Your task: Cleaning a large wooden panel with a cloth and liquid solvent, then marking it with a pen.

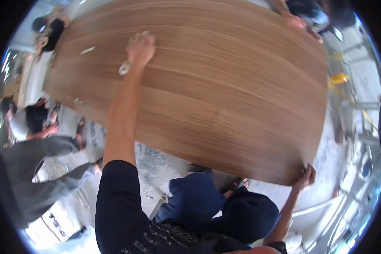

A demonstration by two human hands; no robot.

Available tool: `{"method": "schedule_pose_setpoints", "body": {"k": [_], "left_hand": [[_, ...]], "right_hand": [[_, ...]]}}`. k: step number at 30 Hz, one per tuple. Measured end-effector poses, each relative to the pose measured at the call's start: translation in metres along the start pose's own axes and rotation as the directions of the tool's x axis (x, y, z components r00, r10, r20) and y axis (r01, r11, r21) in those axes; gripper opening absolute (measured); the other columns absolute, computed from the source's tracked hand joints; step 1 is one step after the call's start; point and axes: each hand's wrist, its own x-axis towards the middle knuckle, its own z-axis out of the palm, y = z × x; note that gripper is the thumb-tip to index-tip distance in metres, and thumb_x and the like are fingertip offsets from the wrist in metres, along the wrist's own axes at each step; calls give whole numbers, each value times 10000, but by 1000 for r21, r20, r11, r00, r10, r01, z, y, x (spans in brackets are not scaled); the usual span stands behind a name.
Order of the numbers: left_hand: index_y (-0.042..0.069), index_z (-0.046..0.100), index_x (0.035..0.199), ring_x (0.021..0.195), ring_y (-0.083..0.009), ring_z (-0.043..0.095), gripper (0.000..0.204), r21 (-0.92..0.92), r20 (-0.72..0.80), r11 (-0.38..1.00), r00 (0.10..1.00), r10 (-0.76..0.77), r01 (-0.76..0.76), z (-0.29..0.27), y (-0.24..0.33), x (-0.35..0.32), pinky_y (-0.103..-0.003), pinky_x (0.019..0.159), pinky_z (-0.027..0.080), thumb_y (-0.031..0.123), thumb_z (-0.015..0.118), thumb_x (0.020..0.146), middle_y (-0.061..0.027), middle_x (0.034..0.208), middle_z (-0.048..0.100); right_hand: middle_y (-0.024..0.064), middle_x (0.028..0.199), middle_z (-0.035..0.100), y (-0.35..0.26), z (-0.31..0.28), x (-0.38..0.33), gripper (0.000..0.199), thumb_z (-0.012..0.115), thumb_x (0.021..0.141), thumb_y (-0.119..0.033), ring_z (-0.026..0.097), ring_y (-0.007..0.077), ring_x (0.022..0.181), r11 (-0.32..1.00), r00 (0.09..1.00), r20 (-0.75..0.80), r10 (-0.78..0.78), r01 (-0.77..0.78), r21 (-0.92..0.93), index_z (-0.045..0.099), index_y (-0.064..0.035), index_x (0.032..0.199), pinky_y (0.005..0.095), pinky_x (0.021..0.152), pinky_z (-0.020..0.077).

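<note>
A large wood-grain board (224,89) stretches out before me, its surface brown and streaked. My left hand (140,47) reaches far across it, low over or on the surface, fingers curled and blurred. A small whitish rounded thing (124,67) shows at the heel of that hand; its kind is unclear, and whatever lies under the fingers is hidden. At the near right corner, my right hand (305,178) is closed around the board's edge, thumb side up.
A thin white strip (87,51) lies on the board's far left. Another person's hands (296,21) are by the far right edge. More people sit at the left, one in dark trousers (38,148) close by. Metal racks (364,139) with a yellow-orange item (339,78) stand right.
</note>
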Motion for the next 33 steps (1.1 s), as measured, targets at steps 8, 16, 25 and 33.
{"method": "schedule_pose_setpoints", "body": {"k": [8, 16, 25, 33], "left_hand": [[10, 522, 1299, 1246, -324, 430, 450, -316, -584, 269, 410, 700, -910, -48, 418, -209, -520, 1069, 303, 267, 440, 939, -180, 1365, 459], [-1, 537, 1208, 1112, -359, 514, 355, -473, -328, 450, 626, 708, -757, -55, 274, -147, -470, 970, 410, 145, 517, 884, -203, 1201, 525], [28, 488, 1302, 1227, -336, 490, 420, -273, -158, 922, 959, 237, -273, -32, 215, 32, -484, 990, 418, 261, 403, 963, -175, 1305, 517], [13, 545, 1184, 1065, -339, 541, 336, -563, -416, 120, 406, 814, -818, -82, 461, -188, -495, 974, 417, 160, 572, 883, -166, 1196, 562]], "right_hand": [[6, 606, 496, 10, 4, 3, 165, 582, 915, -128, 403, 53, 432, 973, 997, 71, 21, -37, 228, 650, 14, 963, 198, 360, 304], [2, 613, 538, 0, 0, -1, 190, 613, 924, -167, 445, 49, 427, 980, 998, 7, 62, -62, 189, 667, 15, 928, 196, 377, 354], [-6, 586, 539, -9, 6, -15, 185, 591, 928, -170, 429, 35, 414, 988, 996, 37, 79, -83, 129, 655, 3, 911, 196, 388, 328], [-10, 613, 541, -5, 5, -19, 184, 608, 915, -166, 457, 38, 458, 976, 989, 1, 148, -146, 163, 656, 11, 923, 200, 393, 351]]}}
